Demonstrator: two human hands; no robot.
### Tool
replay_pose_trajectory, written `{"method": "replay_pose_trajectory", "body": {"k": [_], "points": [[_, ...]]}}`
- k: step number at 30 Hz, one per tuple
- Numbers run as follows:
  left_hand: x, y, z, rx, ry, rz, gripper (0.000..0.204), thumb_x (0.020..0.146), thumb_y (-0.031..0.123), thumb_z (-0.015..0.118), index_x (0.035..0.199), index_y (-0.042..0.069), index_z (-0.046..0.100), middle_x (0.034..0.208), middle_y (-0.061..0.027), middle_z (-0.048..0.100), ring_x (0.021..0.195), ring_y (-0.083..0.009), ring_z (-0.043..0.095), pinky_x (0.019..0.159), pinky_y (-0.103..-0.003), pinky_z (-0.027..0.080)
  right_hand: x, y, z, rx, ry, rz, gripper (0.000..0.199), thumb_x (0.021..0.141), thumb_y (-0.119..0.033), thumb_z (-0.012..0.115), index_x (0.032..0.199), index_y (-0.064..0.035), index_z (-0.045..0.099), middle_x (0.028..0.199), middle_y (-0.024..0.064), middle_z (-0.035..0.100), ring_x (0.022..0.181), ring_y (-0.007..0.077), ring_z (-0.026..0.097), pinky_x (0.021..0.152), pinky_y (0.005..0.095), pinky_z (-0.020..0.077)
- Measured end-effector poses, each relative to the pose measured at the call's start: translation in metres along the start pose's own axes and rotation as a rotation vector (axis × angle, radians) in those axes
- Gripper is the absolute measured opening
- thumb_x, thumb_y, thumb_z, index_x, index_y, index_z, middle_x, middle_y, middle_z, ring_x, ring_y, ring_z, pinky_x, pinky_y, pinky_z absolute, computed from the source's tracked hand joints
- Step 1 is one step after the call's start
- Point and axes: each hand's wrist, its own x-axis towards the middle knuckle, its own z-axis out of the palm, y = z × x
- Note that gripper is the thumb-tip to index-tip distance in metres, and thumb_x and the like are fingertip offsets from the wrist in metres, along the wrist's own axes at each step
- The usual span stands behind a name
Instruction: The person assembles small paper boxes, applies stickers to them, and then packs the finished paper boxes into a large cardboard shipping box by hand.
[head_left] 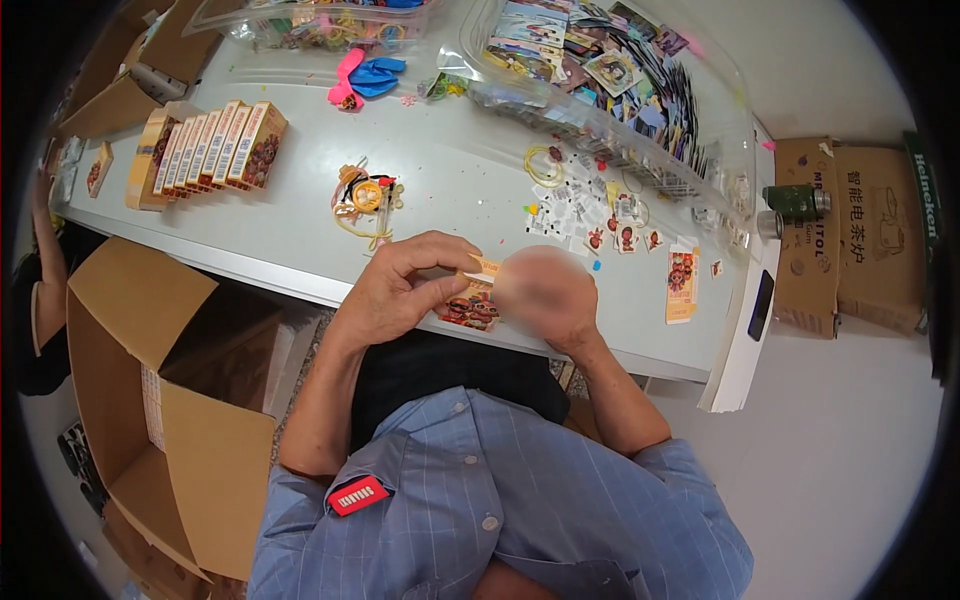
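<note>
Left hand [395, 290]: fingers are pinching the orange carton [468, 312], which is extending rightward and bodyward from them, toward the right hand [550, 300]. Right fingers are appearing blurred, state indeterminable; hands are obscuring carton's long axis.

Up at twelve o'clock, here's the big pale table [285, 220], its white front edge running from ten round to four, bowed by the lens, with soft light glossing its top. Over at two, a plain pale wall [815, 70] rises bare and smooth. Just shy of three, brown cartons [805, 250] sit side by side, and a dark green strip [922, 220] closes the rim. Down at four, a pale stretch [820, 450], wall or floor, I can't tell which. Round to eight: a large carton [215, 470] gapes, flaps wide, and a sliver of speckled floor [318, 335] peeks out beside it. Another open carton [115, 100] stands at ten.
</note>
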Motion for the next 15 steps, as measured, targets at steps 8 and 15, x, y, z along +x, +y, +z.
{"method": "replay_pose_trajectory", "body": {"k": [8,15], "points": [[-0.002,0.01,0.006,0.152,0.075,-0.045,0.022,0.088,0.011,0.078,0.109,0.003,0.074,0.101,-0.0045,0.071,0.094,-0.0103,0.067,0.068,-0.024,0.05,0.009,-0.02,0.0,-0.029,-0.024,0.194,0.022,0.087,-0.004,0.075,0.109,-0.0019,0.075,0.1,0.01,0.071,0.087,0.0141,0.064,0.072,0.0265,0.0518],[0.002,0.021,0.008,-0.01,0.079,-0.142,0.021,0.089,0.012,0.077,0.105,-0.001,0.074,0.095,-0.0052,0.073,0.084,-0.0102,0.067,0.074,-0.025,0.052,0.012,-0.026,0.0,0.008,-0.029,0.281,0.021,0.088,-0.004,0.073,0.109,-0.0006,0.075,0.1,0.0091,0.071,0.088,0.0147,0.061,0.08,0.0283,0.0482]]}}
